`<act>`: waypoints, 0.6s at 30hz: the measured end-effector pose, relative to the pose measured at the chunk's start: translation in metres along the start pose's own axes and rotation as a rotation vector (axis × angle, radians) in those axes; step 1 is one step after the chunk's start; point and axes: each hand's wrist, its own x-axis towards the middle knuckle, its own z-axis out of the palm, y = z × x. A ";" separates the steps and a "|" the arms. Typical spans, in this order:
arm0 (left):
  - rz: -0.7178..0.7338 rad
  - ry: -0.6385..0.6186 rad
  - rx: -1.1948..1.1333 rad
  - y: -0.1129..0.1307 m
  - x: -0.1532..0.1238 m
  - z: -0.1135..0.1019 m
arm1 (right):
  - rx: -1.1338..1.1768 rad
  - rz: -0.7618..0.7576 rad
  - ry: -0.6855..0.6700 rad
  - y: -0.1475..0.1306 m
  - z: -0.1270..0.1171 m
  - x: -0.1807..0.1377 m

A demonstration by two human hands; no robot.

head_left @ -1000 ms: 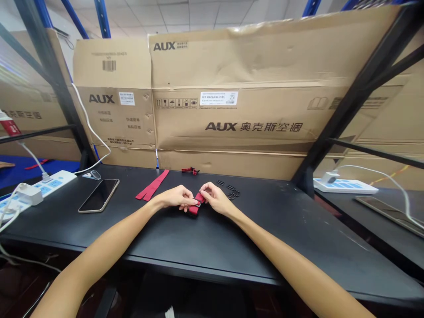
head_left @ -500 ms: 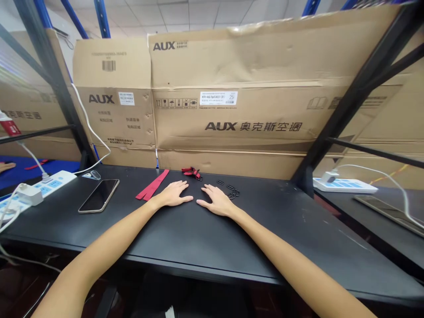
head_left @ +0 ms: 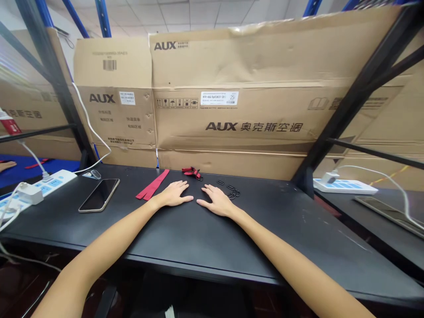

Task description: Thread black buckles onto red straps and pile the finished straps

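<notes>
My left hand [head_left: 174, 193] lies palm down on the black table [head_left: 205, 238], fingers spread and nothing held. Just left of it are red fabric strips [head_left: 154, 184], laid slantwise and partly overlapping. Opposite, my right hand [head_left: 215, 199] rests flat with its thumb pointing toward the left one; it holds nothing. Beyond its knuckles, to the right, several small black buckles and rings [head_left: 233, 191] lie loose, some close against the hand. A bundled red strap with black hardware [head_left: 192, 172] sits behind the gap between both hands.
A phone [head_left: 99, 195] lies at the left, near a white power strip [head_left: 56, 180] with plugs and cables. Upright cardboard [head_left: 258, 106] walls the back edge. Dark metal posts [head_left: 351, 92] stand on both sides. Another person's hand [head_left: 7, 165] shows at far left.
</notes>
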 end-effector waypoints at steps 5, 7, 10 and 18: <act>-0.003 -0.005 0.006 0.000 0.000 0.000 | -0.004 0.004 -0.003 -0.001 -0.001 -0.001; -0.001 0.000 0.007 0.000 0.000 0.000 | -0.011 0.007 -0.006 -0.001 -0.001 -0.001; -0.001 0.003 0.019 0.001 0.000 -0.001 | -0.017 0.000 -0.004 -0.001 -0.001 -0.001; -0.426 0.089 0.192 0.021 -0.009 0.000 | -0.023 0.014 0.000 -0.004 0.001 -0.003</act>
